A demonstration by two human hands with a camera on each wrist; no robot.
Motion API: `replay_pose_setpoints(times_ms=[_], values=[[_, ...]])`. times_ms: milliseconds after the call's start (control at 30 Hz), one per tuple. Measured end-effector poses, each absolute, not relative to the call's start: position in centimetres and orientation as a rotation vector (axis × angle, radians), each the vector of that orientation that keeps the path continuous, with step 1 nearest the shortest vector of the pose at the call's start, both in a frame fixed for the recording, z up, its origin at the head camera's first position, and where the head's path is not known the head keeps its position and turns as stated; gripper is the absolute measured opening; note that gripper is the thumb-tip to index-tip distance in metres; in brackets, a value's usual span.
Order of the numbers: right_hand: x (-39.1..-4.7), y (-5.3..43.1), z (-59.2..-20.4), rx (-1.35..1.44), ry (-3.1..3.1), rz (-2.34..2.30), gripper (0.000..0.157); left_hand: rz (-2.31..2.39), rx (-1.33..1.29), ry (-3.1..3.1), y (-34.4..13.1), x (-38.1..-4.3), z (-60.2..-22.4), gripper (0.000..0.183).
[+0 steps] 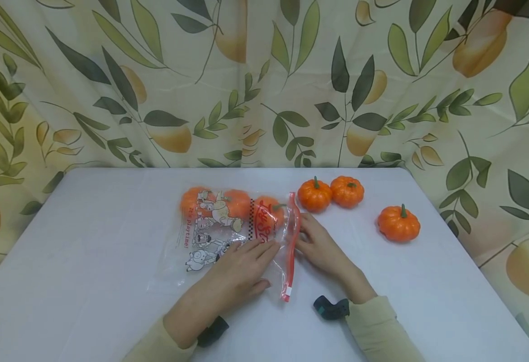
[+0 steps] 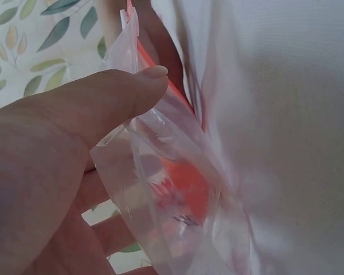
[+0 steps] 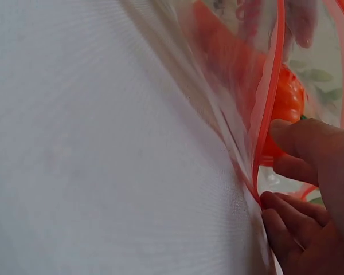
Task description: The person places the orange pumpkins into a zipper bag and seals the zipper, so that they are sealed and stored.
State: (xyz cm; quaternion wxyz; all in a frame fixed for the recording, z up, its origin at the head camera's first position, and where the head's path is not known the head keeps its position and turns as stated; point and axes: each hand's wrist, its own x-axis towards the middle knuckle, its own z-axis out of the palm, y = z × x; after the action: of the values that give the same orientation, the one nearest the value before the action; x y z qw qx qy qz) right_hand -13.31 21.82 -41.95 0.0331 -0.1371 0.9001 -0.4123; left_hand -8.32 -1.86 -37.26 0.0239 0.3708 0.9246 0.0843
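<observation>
A clear zip bag point(image 1: 174, 271) printed with cartoon figures lies on the table, its red-edged mouth toward the right. Three small orange pumpkins show inside; the nearest to the mouth is a pumpkin point(image 1: 264, 213) with a green stem. My left hand point(image 1: 239, 271) rests over the bag's front part, fingers extended, thumb beside the film. My right hand point(image 1: 320, 246) is at the mouth, fingertips right at the red zip strip point(image 3: 266, 114). In the right wrist view the two strips stand apart, and the thumb overlaps the pumpkin point(image 3: 289, 97) behind the near strip.
Beyond the bag's mouth sit two touching pumpkins, one pumpkin point(image 1: 315, 195) on the left and another point(image 1: 347, 191) on the right. A third loose pumpkin point(image 1: 399, 223) lies farther right. A patterned curtain point(image 1: 264, 115) hangs behind the white table point(image 1: 88, 226).
</observation>
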Motion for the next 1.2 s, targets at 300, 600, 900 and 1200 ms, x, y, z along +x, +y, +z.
replay_pose_setpoints(times_ms=[300,600,900,1200], values=[[-13.4,21.7,-41.6,-0.393,2.755,-1.283,0.048,0.256,1.113,2.836,-2.0,-8.4,-37.2,0.072],[-13.4,22.3,-40.1,-0.363,2.777,-1.269,0.037,0.282,1.111,2.842,-2.3,-8.3,-37.4,0.07],[-14.1,23.9,-38.1,-0.295,2.963,-1.215,0.035,0.28,1.034,2.827,-1.6,-8.2,-37.5,0.072],[-16.6,23.8,-36.5,-0.301,3.207,-1.032,0.036,0.26,1.019,2.821,-1.4,-8.1,-37.4,0.077]])
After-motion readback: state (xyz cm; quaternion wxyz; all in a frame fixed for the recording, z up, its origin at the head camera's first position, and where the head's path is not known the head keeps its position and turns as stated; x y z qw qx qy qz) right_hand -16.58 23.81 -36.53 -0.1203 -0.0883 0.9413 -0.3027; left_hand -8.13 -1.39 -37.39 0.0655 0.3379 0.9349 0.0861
